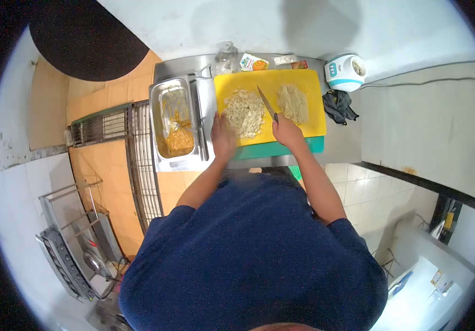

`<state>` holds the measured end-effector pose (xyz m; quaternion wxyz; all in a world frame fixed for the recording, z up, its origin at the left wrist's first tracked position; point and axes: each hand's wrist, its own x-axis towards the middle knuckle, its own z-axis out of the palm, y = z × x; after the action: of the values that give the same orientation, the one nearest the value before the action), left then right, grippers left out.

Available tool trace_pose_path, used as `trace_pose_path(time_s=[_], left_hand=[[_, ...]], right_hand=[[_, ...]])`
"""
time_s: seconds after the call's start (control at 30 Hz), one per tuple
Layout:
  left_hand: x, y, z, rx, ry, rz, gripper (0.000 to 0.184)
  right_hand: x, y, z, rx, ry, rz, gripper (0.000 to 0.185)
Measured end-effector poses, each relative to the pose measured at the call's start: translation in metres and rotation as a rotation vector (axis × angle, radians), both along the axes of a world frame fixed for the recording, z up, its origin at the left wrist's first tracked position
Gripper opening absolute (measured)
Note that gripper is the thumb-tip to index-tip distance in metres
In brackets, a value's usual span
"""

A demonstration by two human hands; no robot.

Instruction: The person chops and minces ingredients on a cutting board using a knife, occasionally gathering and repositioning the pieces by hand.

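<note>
A yellow cutting board (270, 81) lies on a green board (309, 144) on the metal counter. My right hand (288, 132) is closed round the handle of a knife (266, 101). Its blade points up and left between two piles of pale chopped food. The larger pile of chopped pieces (244, 113) is on the left of the board, and a finer pile (292, 103) is on the right. At the board's left edge, my left hand (223, 138) is slightly blurred, with fingers stretched out beside the larger pile and nothing visible in them.
Left of the board stands a metal tray (156, 118) holding orange-brown food (180, 142) and a utensil. Behind the board are a clear container (226, 58) and a printed packet (254, 62). A white-and-blue appliance (343, 73) and a black plastic bag (339, 106) sit to the right.
</note>
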<state>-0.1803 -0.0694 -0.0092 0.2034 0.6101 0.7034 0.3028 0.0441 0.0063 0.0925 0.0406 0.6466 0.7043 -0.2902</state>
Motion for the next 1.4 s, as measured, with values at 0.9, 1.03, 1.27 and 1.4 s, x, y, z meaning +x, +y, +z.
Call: trace_pose_path(time_s=[0.9,1.03,1.27,1.4], left_hand=[[0.003,0.001,0.000,-0.059,0.022,0.013,0.067],[0.001,0.000,-0.002,0.001,-0.010,0.002,0.063],[0.002,-0.002,-0.013,-0.039,0.031,0.002,0.075],[0.002,0.001,-0.005,-0.088,0.077,-0.029,0.093]], right_hand=[[-0.013,-0.063,-0.053,0.074,0.052,-0.063,0.033],[-0.010,-0.058,-0.037,0.031,0.020,-0.054,0.033],[0.007,-0.044,-0.036,0.150,0.032,-0.121,0.032],[0.005,-0.048,-0.059,0.136,0.124,-0.114,0.032]])
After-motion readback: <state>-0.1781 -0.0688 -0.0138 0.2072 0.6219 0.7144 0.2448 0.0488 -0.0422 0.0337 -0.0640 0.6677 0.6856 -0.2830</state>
